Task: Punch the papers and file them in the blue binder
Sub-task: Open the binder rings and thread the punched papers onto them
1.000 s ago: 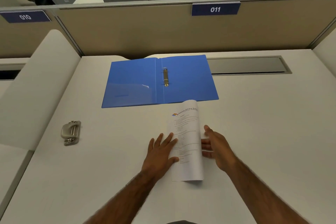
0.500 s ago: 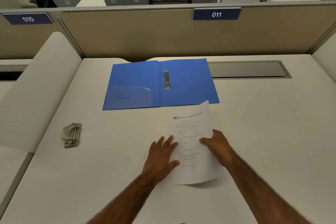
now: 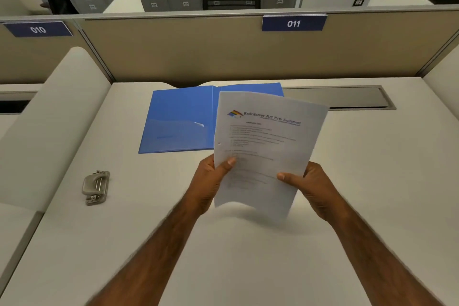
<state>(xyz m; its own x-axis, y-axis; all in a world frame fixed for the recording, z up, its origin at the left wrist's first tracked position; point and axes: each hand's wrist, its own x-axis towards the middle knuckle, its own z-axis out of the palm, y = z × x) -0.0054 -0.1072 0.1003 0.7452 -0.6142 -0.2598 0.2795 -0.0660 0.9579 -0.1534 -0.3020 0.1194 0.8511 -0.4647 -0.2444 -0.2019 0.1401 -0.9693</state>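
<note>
White printed papers (image 3: 265, 141), punched at the left edge, tilted upright.

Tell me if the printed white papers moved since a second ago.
Yes: the printed white papers rose off the desk, now overlapping the blue binder.

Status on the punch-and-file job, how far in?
Done: blue binder lies open; the papers seem to show one hole at their left edge. In hand: left hand and right hand hold them above the desk. Left: filing on the rings, hidden now; hole punch sits apart.
</note>
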